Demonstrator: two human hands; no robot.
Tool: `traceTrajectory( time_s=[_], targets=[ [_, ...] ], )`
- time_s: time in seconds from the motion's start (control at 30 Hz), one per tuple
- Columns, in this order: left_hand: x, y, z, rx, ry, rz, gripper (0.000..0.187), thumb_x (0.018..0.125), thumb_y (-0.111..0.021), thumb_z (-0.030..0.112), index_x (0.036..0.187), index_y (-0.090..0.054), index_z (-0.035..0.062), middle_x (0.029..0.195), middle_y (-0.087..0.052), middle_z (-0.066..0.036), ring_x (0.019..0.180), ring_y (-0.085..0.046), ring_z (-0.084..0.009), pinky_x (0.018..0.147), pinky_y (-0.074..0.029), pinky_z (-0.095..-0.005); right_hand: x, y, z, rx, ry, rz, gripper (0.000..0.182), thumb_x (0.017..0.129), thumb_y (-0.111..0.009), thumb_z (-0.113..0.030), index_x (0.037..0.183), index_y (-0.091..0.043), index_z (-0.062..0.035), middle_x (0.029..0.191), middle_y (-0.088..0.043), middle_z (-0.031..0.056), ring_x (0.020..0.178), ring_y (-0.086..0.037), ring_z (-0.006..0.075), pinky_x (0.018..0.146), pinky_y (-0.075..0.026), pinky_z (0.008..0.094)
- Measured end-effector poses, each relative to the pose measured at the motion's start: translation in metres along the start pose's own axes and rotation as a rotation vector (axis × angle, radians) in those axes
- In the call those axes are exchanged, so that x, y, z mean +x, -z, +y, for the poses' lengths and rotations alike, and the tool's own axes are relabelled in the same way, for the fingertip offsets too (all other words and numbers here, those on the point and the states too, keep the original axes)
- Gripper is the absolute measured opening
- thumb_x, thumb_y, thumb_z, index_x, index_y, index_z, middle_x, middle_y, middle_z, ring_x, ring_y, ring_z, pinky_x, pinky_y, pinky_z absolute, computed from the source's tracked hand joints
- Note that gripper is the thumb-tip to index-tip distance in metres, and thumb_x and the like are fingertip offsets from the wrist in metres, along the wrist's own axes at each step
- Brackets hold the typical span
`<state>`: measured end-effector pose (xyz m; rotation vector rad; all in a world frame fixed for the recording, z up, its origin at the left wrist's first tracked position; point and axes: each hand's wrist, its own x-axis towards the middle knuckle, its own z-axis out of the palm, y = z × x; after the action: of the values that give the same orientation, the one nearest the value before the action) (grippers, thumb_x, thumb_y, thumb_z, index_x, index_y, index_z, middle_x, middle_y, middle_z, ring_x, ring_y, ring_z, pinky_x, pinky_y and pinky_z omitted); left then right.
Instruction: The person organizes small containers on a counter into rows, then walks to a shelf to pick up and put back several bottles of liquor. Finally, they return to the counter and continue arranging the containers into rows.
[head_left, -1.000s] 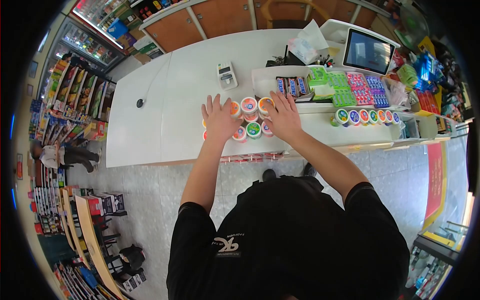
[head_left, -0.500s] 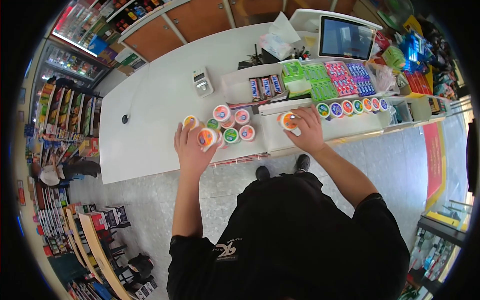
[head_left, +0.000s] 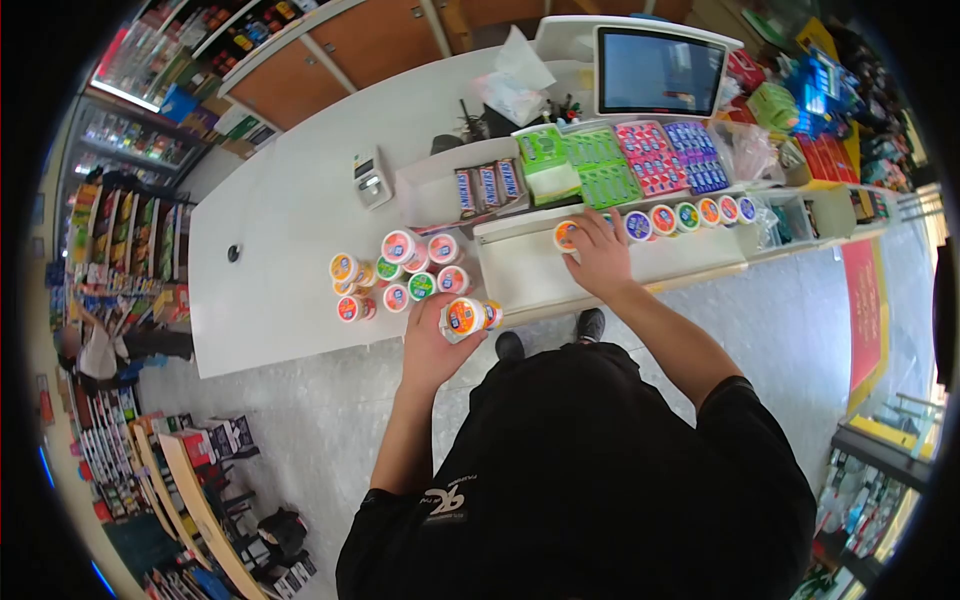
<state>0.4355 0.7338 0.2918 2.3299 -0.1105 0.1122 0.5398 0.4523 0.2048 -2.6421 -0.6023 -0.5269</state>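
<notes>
My left hand (head_left: 430,345) is closed around a small round tub (head_left: 464,316) with an orange and white lid, held in front of the counter's near edge. My right hand (head_left: 604,258) grips another orange-lidded tub (head_left: 566,236) at the left end of a row of tubs (head_left: 663,219) in the long white tray (head_left: 530,277). Its fingers partly cover that tub and the row's nearest one. Left of the tray, several tubs with red, green and orange lids (head_left: 422,285) stand grouped on the counter, some stacked.
Behind the tray are a box of Snickers bars (head_left: 490,187), packs in green, pink and purple (head_left: 652,157), and a screen (head_left: 660,72). A small white device (head_left: 371,178) rests on the white counter (head_left: 285,240). Another person (head_left: 100,345) is by the left shelves.
My left hand has carried its tub away from the group, rightward and toward me. My right hand has brought its tub closer to the row. The view has shifted slightly.
</notes>
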Motion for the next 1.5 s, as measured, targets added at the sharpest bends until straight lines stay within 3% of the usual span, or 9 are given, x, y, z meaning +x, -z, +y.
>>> traceTrajectory(
  time_s=[0.23, 0.37, 0.47, 0.53, 0.73, 1.03, 1.23, 1.27, 1.5],
  targets=[
    [-0.028, 0.033, -0.038, 0.139, 0.226, 0.164, 0.055, 0.064, -0.084, 0.019, 0.107, -0.055, 0.0023, 0.104, -0.06, -0.015, 0.1, -0.056, -0.0337, 0.086, -0.046, -0.0417, 0.008, 0.017, -0.013, 0.044, -0.07, 0.003, 0.035, 0.068, -0.075, -0.017, 0.097, -0.056, -0.0121, 0.12, -0.057, 0.0068, 0.124, -0.046, 0.0274, 0.111, -0.024, 0.0536],
    [-0.051, 0.049, -0.067, 0.139, 0.364, 0.287, 0.055, 0.064, -0.085, 0.021, 0.107, -0.056, 0.0012, 0.103, -0.06, -0.016, 0.097, -0.058, -0.0318, 0.084, -0.047, -0.0394, 0.019, 0.012, -0.058, 0.273, 0.124, 0.068, 0.033, 0.068, -0.074, -0.02, 0.097, -0.059, -0.0116, 0.12, -0.056, 0.0086, 0.12, -0.048, 0.0275, 0.106, -0.029, 0.0523],
    [-0.057, 0.059, -0.082, 0.125, 0.378, 0.34, 0.055, 0.065, -0.084, 0.021, 0.107, -0.056, 0.0, 0.101, -0.06, -0.016, 0.096, -0.059, -0.0304, 0.082, -0.048, -0.0382, 0.035, -0.009, -0.106, 0.476, 0.194, -0.171, 0.037, 0.069, -0.073, -0.025, 0.101, -0.06, -0.0123, 0.116, -0.057, 0.0091, 0.11, -0.052, 0.0295, 0.097, -0.035, 0.0487],
    [-0.062, 0.065, -0.091, 0.114, 0.401, 0.364, 0.055, 0.065, -0.084, 0.021, 0.108, -0.056, -0.0003, 0.101, -0.061, -0.016, 0.095, -0.059, -0.0301, 0.082, -0.048, -0.038, 0.044, -0.025, -0.132, 0.306, 0.227, -0.374, 0.041, 0.07, -0.072, -0.03, 0.104, -0.059, -0.0112, 0.109, -0.058, 0.0082, 0.105, -0.052, 0.0273, 0.091, -0.038, 0.0432],
    [-0.082, 0.066, -0.108, 0.074, 0.407, 0.369, 0.055, 0.065, -0.083, 0.021, 0.108, -0.057, -0.0015, 0.102, -0.062, -0.015, 0.093, -0.06, -0.0282, 0.082, -0.049, -0.0368, 0.05, -0.061, -0.159, 0.064, 0.2, -0.414, 0.042, 0.071, -0.071, -0.035, 0.101, -0.059, -0.0089, 0.103, -0.06, 0.0062, 0.108, -0.049, 0.0221, 0.09, -0.035, 0.0378],
    [-0.109, 0.07, -0.138, 0.0, 0.507, 0.269, 0.054, 0.065, -0.084, 0.019, 0.106, -0.057, -0.0018, 0.099, -0.062, -0.014, 0.09, -0.061, -0.0259, 0.08, -0.049, -0.0356, 0.038, 0.016, -0.124, 0.371, 0.008, -0.071, 0.031, 0.065, -0.076, -0.019, 0.09, -0.058, -0.0123, 0.1, -0.061, 0.0065, 0.096, -0.056, 0.0284, 0.082, -0.043, 0.0443],
    [-0.08, 0.063, -0.147, 0.0, 0.388, 0.175, 0.055, 0.066, -0.084, 0.02, 0.108, -0.056, -0.0012, 0.101, -0.061, -0.015, 0.093, -0.061, -0.0262, 0.081, -0.049, -0.0361, 0.023, 0.002, -0.063, -0.049, -0.05, -0.03, 0.036, 0.065, -0.078, -0.021, 0.095, -0.058, -0.0121, 0.108, -0.062, 0.0079, 0.105, -0.056, 0.028, 0.091, -0.04, 0.0453],
    [-0.072, 0.064, -0.142, -0.043, 0.378, 0.148, 0.055, 0.066, -0.084, 0.02, 0.109, -0.056, -0.0003, 0.101, -0.061, -0.015, 0.093, -0.06, -0.0265, 0.082, -0.048, -0.0365, 0.022, -0.002, -0.061, -0.021, -0.076, -0.07, 0.036, 0.064, -0.076, -0.017, 0.095, -0.058, -0.012, 0.112, -0.061, 0.0068, 0.112, -0.053, 0.0272, 0.101, -0.034, 0.0476],
    [-0.058, 0.058, -0.147, -0.071, 0.272, 0.125, 0.054, 0.067, -0.082, 0.017, 0.11, -0.055, -0.0003, 0.1, -0.06, -0.015, 0.092, -0.06, -0.0267, 0.081, -0.049, -0.0365, 0.018, -0.013, -0.062, -0.121, -0.088, -0.009, 0.037, 0.067, -0.076, -0.02, 0.098, -0.057, -0.0126, 0.113, -0.06, 0.0075, 0.118, -0.05, 0.0277, 0.108, -0.027, 0.0499]
  ],
)
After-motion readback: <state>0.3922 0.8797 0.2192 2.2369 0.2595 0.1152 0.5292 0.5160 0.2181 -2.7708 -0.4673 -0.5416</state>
